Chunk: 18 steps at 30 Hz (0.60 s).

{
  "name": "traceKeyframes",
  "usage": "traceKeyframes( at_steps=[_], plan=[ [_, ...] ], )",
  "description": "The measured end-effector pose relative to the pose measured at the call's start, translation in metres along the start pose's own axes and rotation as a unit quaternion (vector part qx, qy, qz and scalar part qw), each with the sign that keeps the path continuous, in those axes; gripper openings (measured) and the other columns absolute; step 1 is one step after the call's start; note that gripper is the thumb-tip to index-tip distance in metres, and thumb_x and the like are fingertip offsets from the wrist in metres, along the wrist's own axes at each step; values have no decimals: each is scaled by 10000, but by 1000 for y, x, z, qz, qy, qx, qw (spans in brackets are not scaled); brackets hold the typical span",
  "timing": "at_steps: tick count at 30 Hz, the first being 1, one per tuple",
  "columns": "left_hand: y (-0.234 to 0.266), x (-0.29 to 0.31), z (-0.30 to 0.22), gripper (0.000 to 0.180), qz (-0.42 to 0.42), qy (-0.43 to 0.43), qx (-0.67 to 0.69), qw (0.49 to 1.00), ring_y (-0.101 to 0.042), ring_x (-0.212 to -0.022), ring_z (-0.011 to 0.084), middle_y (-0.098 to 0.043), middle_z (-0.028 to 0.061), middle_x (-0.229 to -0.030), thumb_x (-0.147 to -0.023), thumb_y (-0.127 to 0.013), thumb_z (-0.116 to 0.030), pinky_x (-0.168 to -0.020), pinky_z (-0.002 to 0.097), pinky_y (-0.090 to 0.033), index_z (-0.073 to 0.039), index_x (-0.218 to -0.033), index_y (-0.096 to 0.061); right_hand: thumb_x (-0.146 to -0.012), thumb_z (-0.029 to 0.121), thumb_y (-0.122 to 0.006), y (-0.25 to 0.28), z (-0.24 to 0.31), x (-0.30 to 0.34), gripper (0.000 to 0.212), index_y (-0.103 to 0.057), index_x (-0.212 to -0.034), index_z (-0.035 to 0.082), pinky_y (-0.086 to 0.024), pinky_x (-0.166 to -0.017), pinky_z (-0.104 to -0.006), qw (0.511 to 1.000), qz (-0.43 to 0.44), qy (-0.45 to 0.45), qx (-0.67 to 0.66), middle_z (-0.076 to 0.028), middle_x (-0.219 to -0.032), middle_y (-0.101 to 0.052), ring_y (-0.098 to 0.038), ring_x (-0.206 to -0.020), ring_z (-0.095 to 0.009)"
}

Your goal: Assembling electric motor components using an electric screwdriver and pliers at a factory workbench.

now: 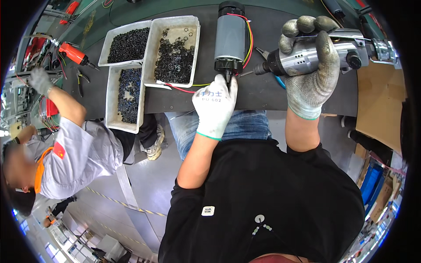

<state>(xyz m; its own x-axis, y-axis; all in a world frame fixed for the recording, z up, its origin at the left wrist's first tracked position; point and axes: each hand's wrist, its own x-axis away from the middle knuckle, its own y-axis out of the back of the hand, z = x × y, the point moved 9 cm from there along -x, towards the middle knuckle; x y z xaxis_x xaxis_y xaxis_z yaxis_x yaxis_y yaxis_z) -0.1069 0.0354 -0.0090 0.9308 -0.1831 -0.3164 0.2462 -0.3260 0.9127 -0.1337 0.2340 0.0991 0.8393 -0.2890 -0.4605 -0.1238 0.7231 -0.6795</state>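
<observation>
From the wearer's head, the left of two side-by-side fisheye cameras looks steeply down, the black top (272, 184) close below and large in the lower half. It faces across the dark workbench (171, 101), with the left hand (215, 103) and right hand (312, 72) above mid-height, its round field reaching the floor (149, 184) at lower left.

Passable gap between bins (175, 26) and motor (230, 37); wires (180, 89) cross its near end. Right of motor, drill (300, 61) and right hand (318, 76) block.
</observation>
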Motion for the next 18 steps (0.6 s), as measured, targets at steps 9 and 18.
traceKeyframes(
  at_steps=[9, 18],
  plan=[
    [6, 5, -3, 326, -71, -24, -5, 997, -621, -486, 265, -603, 56, -565, -961, -691, -370, -519, 391, -494, -125, -764, -603, -1023, 134, -606, 0, -11, 12, 261, -582, -1268, 47, -574, -794, -374, 1000, 4, -17, 7, -150, -1138, -674, -663, -1055, -294],
    [3, 4, -4, 315, -91, -34, 4, 995, -618, -490, 262, -602, 61, -572, -941, -720, -351, -525, 382, -483, -124, -755, -604, -998, 43, -611, -11, -35, 15, 235, -576, -1229, 27, -596, -753, -364, 994, 32, -1, 105, -174, -1099, -681, -708, -971, -276]
  ],
)
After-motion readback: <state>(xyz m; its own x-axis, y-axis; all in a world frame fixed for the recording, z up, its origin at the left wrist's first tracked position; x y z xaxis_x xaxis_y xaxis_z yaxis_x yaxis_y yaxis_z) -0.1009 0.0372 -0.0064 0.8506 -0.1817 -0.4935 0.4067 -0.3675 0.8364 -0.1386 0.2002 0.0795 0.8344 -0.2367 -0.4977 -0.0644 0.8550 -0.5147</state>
